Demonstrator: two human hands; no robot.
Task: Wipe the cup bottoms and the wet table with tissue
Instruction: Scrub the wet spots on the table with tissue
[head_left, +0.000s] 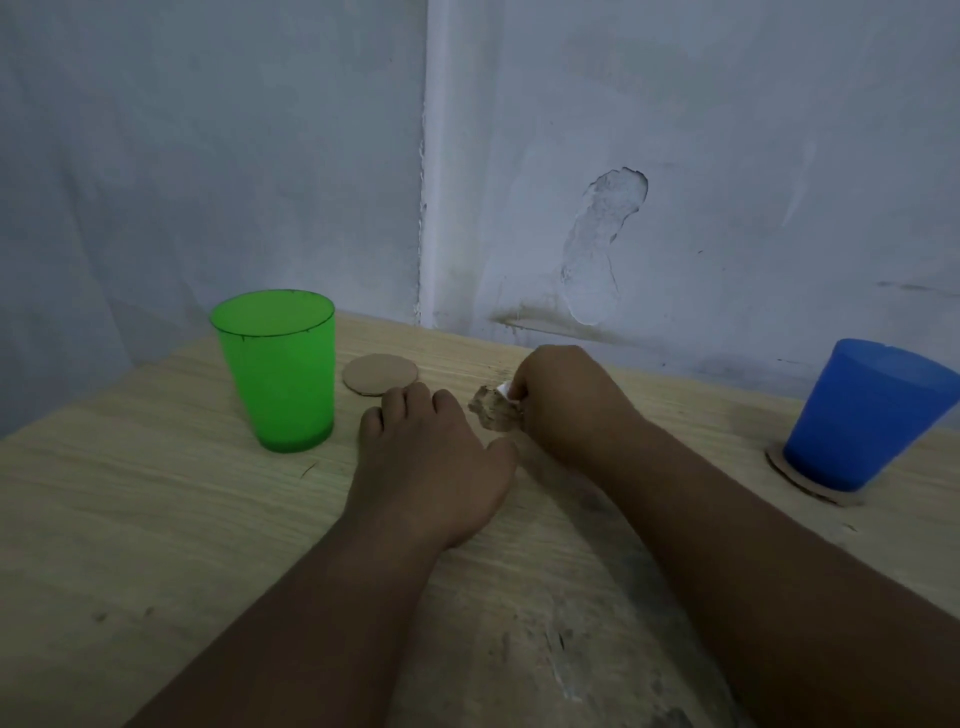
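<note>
A green translucent cup (280, 371) stands upright on the bare wooden table (156, 519), left of centre. A blue cup (865, 415) stands upright at the right on a round cardboard coaster (810, 486). My right hand (566, 402) grips a crumpled, damp, brownish tissue (493, 408) and holds it down on the table between the cups. My left hand (431, 467) lies flat on the table just left of the tissue, its fingers straight and pointing toward the back.
A second round cardboard coaster (380, 374) lies bare just right of the green cup. Walls close off the table at the back and left. Dark smudges mark the wood near the front (561, 649).
</note>
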